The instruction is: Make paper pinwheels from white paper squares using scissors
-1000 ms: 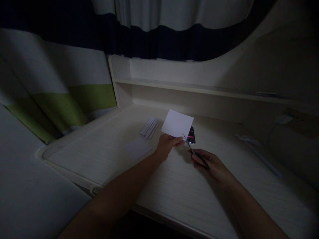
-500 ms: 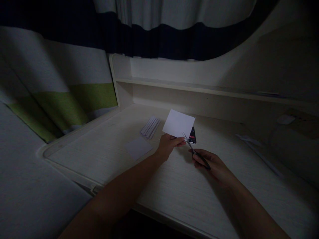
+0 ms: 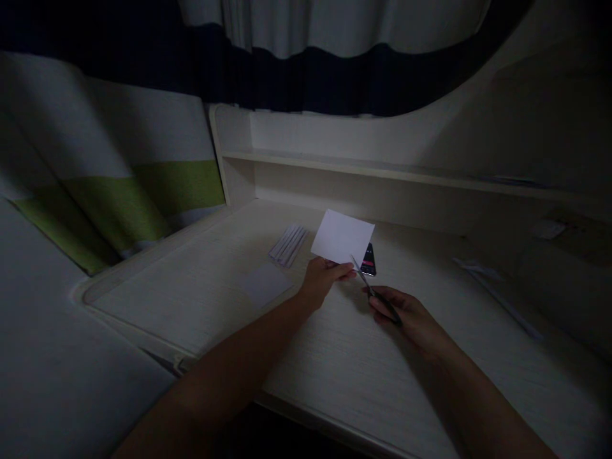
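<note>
My left hand (image 3: 322, 279) pinches the lower edge of a white sheet of paper (image 3: 342, 237) and holds it up above the pale wooden desk (image 3: 335, 363). My right hand (image 3: 406, 315) is closed round the handles of a pair of scissors (image 3: 370, 288). The blades point up and to the left, and their tips meet the sheet's lower edge just right of my left thumb. Behind the sheet a dark phone (image 3: 368, 260) lies flat on the desk.
A small stack of paper strips (image 3: 287, 244) lies left of the sheet, and a flat white piece (image 3: 265, 280) rests nearer me. A shelf (image 3: 382, 171) runs along the back. A striped curtain (image 3: 119, 185) hangs at the left. More white strips (image 3: 497, 290) lie at the right.
Almost nothing differs. The sheet and both hands have shifted very slightly, with the scissor tips staying at the paper's lower edge.
</note>
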The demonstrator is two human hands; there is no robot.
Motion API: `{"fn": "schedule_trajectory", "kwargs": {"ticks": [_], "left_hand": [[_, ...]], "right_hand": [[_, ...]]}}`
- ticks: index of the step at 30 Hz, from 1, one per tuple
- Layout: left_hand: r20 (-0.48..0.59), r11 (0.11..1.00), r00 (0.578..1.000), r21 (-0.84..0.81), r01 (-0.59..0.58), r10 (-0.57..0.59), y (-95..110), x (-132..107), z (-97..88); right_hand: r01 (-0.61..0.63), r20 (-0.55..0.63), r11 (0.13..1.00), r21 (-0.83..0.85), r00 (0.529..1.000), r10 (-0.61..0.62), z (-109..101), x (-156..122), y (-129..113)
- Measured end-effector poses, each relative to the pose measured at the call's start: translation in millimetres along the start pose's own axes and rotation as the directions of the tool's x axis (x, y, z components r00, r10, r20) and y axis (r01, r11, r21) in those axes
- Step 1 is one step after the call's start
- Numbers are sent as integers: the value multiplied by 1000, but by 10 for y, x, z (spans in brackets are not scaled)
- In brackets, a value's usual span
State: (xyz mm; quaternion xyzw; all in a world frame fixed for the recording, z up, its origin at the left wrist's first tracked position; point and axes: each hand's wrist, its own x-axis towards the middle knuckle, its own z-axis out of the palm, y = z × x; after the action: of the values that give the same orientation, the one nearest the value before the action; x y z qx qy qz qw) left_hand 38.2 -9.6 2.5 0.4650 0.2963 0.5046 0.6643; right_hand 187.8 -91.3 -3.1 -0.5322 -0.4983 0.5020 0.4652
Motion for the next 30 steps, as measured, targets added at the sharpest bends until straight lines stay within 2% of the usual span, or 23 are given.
{"fn": "schedule_trajectory", "kwargs": {"ticks": [9, 30], "left_hand": [[9, 1000, 1000, -17, -6, 6, -15, 6, -13], [35, 1000, 999, -26, -3, 4, -10, -12, 2]], "right_hand": [[-25, -17, 999, 29, 1000, 25, 1, -5, -7], [16, -30, 1000, 24, 999, -15, 5, 35, 52]]}}
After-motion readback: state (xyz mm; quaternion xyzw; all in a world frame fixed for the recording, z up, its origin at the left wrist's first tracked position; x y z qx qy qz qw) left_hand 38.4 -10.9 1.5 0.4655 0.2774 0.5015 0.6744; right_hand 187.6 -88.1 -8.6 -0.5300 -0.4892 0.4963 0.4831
